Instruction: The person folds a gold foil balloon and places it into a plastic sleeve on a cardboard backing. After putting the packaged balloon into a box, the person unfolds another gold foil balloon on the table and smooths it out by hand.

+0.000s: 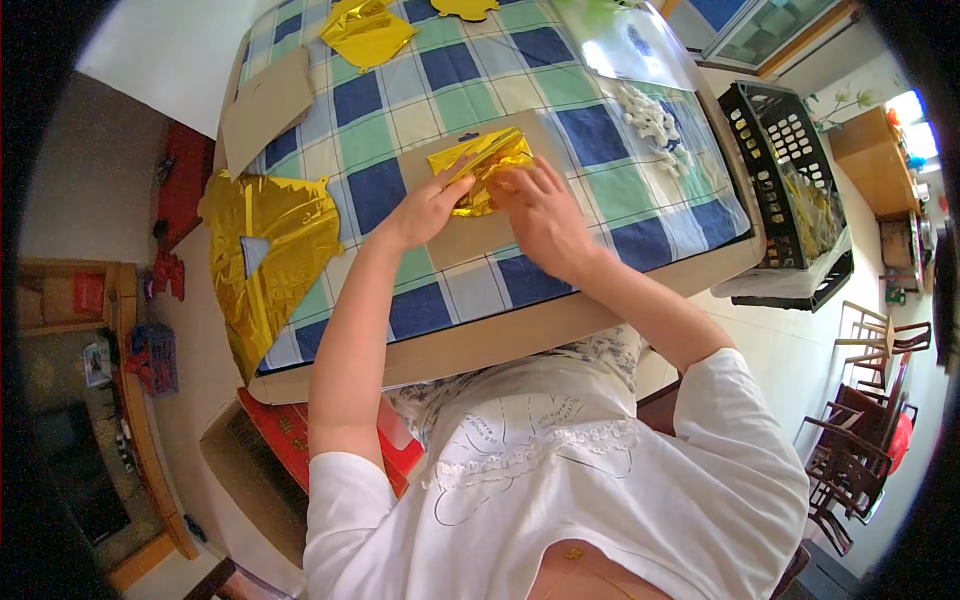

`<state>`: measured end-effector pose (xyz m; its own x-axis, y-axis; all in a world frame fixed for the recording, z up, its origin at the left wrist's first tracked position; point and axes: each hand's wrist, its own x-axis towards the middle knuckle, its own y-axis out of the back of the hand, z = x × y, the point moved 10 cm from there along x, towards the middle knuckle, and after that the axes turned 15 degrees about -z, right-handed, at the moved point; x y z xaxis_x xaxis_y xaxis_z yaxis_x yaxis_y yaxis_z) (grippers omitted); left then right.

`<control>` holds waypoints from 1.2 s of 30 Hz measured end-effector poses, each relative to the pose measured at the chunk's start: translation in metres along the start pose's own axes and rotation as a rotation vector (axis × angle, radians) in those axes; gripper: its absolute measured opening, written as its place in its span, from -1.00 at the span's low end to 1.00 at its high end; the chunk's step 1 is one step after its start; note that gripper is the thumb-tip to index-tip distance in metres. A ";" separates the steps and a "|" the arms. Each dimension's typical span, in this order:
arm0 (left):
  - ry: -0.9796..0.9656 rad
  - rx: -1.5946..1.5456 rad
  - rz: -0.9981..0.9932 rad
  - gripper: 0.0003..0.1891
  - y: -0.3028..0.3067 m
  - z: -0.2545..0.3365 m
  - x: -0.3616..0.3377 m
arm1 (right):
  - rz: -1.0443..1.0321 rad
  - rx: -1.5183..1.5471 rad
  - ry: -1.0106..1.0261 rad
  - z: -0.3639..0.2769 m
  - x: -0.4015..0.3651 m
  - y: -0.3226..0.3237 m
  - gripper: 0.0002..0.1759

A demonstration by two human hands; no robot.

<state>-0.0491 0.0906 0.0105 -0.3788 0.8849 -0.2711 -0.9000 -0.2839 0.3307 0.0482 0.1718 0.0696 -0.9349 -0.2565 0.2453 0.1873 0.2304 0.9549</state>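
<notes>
Foil in hands, crate contents yellowish

Bright indoor daylight | glare on plastic sheet | fisheye edges, black corners

2 bare forearms fwd, L hand + R hand close, fingers bent.

Small dark print, partly legible as "OLD", marks the near white shirt; characters on the near-left red box are illegible.
</notes>
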 end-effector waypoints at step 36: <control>-0.031 -0.078 0.041 -0.43 0.000 0.029 -0.012 | -0.292 0.244 -0.016 -0.060 -0.064 -0.006 -0.39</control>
<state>-0.0388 0.0909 0.0399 -0.4102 0.8824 -0.2303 -0.8983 -0.3473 0.2692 0.1248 0.1308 0.0582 -0.9433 -0.3299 -0.0363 -0.1635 0.3670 0.9157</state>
